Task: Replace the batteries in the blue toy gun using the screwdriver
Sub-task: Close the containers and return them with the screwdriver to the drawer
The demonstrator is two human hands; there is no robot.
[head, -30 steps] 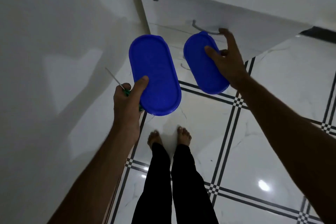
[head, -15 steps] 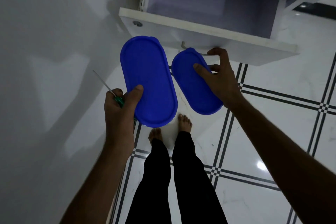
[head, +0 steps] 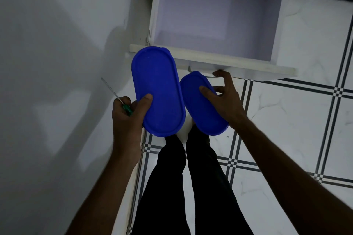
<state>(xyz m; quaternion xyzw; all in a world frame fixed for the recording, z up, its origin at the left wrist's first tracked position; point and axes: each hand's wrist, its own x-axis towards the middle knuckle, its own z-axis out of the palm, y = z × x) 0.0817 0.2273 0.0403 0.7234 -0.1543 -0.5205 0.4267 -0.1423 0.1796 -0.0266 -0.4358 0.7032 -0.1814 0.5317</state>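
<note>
Larger lid left of smaller lid, below open drawer.

Left hand is hiding most of the screwdriver handle; blue lids are covering the feet; drawer back is running past the top edge.

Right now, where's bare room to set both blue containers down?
The open drawer shows a bare bottom from its front panel back to the rear wall. Both hands are full: left hand grips the screwdriver and larger blue container; right hand holds the smaller blue container while touching the drawer handle.
</note>
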